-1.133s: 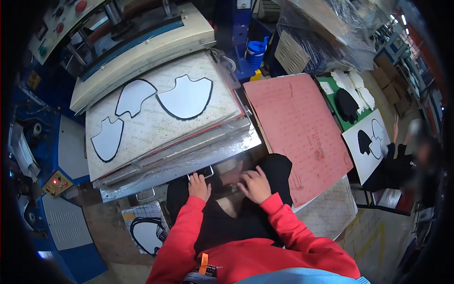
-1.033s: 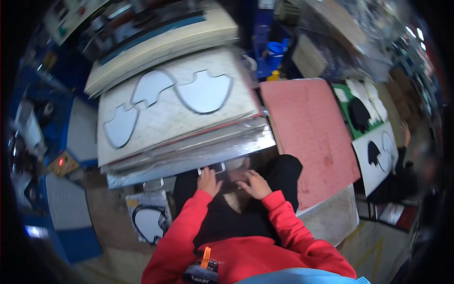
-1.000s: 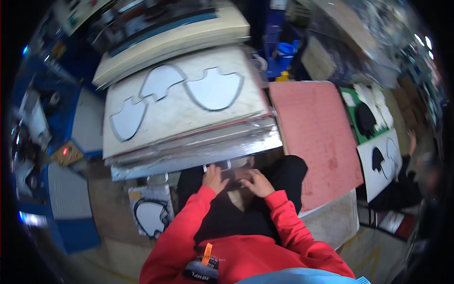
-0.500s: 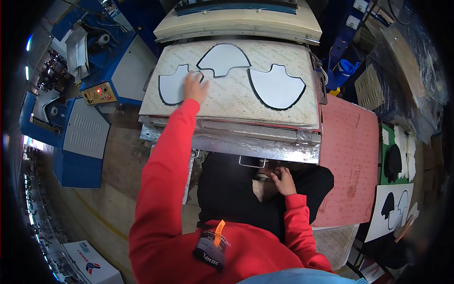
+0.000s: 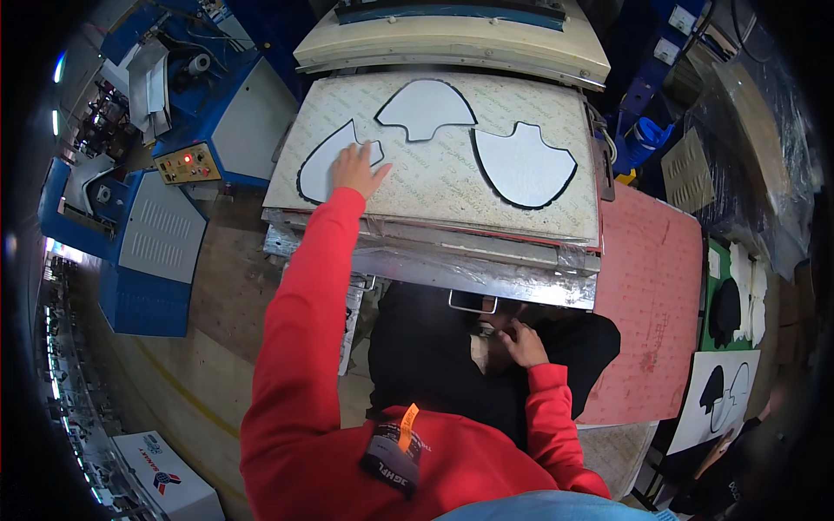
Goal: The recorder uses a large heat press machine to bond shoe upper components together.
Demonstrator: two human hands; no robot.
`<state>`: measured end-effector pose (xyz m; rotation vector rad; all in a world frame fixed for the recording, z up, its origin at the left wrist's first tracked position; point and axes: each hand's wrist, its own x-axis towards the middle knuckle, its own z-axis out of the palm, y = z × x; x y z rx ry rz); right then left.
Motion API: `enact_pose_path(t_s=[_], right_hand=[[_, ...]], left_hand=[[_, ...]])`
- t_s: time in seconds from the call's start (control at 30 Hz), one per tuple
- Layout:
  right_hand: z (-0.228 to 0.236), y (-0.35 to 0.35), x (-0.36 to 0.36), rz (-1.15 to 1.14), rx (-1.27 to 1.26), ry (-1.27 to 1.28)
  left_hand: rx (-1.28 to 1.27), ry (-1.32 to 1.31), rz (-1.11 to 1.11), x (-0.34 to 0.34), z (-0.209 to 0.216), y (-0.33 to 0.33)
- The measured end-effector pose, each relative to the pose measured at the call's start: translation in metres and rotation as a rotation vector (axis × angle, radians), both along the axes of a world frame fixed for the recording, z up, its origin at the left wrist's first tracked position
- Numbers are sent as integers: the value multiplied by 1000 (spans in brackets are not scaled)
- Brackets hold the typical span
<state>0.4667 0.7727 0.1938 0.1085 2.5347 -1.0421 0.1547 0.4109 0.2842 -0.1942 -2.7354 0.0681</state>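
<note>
My left hand (image 5: 358,169) lies palm down on a grey-white shaped fabric piece (image 5: 326,165) with a black edge, its fingers spread. This piece sits at the left of the pale press bed, turned so its tab points right. A similar dark-edged panel (image 5: 426,104) lies at the back middle, tab toward me. A third panel (image 5: 526,165) lies at the right, its tab pointing away. Below the bed's front edge, my right hand (image 5: 525,346) rests by my lap, holding nothing visible, with fingers loosely apart.
The press bed (image 5: 417,182) has a metal front with a wire handle (image 5: 473,302). The upper platen (image 5: 452,52) is behind it. A red board (image 5: 647,304) stands at the right, near a white sheet (image 5: 712,399) with dark pieces. Blue machines (image 5: 221,122) stand left.
The left panel has turned clockwise under my left hand, its tab swinging from the far side toward the right. The other two panels keep their places on the bed; the view has shifted slightly.
</note>
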Motion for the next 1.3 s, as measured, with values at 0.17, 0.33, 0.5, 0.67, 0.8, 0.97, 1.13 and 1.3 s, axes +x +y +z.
enact_pose_path(t_s=[0.17,0.33,0.5,0.67,0.8,0.97,1.13,1.3], right_hand=[[-5,-2,4,-9,-8,60],[-16,9,13,-59,-75,70],[-23,8,13,-64,-54,17],[-23,12,13,-65,-49,-13],[-25,16,12,-45,-53,-34],[-23,14,23,-74,-17,-77],[-29,17,25,-99,-9,36],[-28,19,22,-92,24,21]], left_hand=[[-193,-147,-42,-35,-7,8],[-378,-246,-206,-59,4,37],[-400,-120,-27,-89,35,32],[-389,55,-227,-102,58,77],[-347,-105,-476,-83,1,95],[-264,94,-341,-69,-22,100],[-87,-172,-248,-82,9,124],[76,-714,-303,-74,54,202]])
